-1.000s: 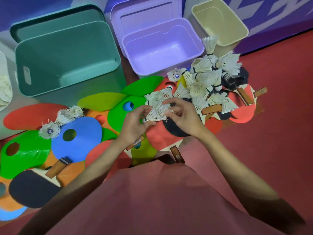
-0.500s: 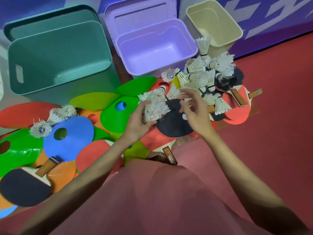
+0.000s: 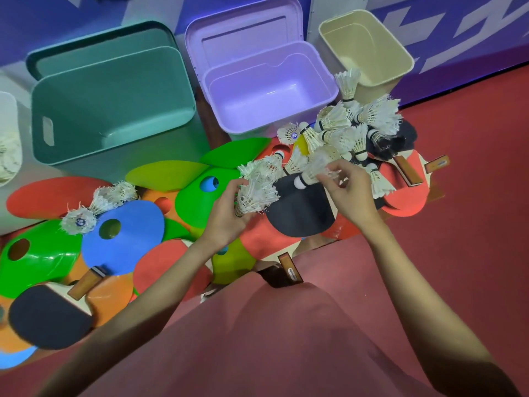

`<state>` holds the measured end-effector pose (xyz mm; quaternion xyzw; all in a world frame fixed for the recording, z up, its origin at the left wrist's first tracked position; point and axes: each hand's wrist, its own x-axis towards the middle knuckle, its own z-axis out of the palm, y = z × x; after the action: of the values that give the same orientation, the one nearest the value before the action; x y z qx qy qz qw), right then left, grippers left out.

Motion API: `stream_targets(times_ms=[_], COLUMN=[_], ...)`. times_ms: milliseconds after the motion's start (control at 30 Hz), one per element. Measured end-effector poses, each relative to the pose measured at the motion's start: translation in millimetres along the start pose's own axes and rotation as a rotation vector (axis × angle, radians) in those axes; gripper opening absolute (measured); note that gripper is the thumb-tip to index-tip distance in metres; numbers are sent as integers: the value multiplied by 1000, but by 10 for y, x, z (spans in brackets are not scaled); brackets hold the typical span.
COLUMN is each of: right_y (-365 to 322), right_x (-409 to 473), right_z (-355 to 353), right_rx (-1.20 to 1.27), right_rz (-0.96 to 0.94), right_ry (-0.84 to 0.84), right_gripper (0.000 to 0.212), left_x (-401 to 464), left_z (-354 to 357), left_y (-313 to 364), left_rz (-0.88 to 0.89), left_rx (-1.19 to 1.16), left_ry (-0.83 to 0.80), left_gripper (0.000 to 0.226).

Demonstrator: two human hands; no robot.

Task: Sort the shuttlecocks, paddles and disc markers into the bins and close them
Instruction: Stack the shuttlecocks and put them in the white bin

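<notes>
My left hand [image 3: 226, 216] grips a bunch of white shuttlecocks [image 3: 257, 193] above a black paddle [image 3: 300, 213]. My right hand [image 3: 347, 193] pinches the feathers of one more shuttlecock [image 3: 310, 176] with its cork pointing left. A heap of several shuttlecocks [image 3: 349, 127] lies just beyond, on red and black paddles [image 3: 406, 196]. Two more shuttlecocks [image 3: 94, 207] lie at the left on coloured disc markers [image 3: 123, 236]. Three open bins stand behind: teal [image 3: 111, 101], purple [image 3: 269, 90] and beige [image 3: 366, 50].
A white container [image 3: 10, 144] with shuttlecocks in it shows at the left edge. The teal and purple lids lean upright behind their bins against a blue wall. More paddles [image 3: 45, 316] lie at the lower left. Red floor stretches to the right.
My right hand left the bunch, reached right to the heap and picked up one shuttlecock. My left hand kept holding its bunch.
</notes>
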<state>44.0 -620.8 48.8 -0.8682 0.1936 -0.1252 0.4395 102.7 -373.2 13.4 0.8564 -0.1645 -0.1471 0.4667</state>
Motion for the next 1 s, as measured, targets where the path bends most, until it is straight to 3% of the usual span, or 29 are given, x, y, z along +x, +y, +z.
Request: stream_targets(times_ms=[133,400,500,600,733,867,1000], right_y=[-302,-336,-383,-312,13,176,158], right_x=[-97,-188,-143,-27,205,388,574], right_z=[104,330,228,132,54,74,102], right_rx=[214,248,277,277,-61,-367,-577], right_rz=[-86,-91,-88,-33,-35,-91,-143], right_ry=[37,-268,-261,-131,85,54,50], right_gripper=[9,10,13,17,30,41,29], left_x=[29,88,100,98,111,113,107], left_z=[16,41,14,-9,-20,-21,-41], left_y=[26,184,121,108,105,124,128], left_rz=[25,80,45,31,23,27,32], left_rx=[1,-53,-63,-75,-90,-90,-85], left_ry=[-5,14,25,36,45,47,44], left_gripper=[58,57,59,59,59,59,59])
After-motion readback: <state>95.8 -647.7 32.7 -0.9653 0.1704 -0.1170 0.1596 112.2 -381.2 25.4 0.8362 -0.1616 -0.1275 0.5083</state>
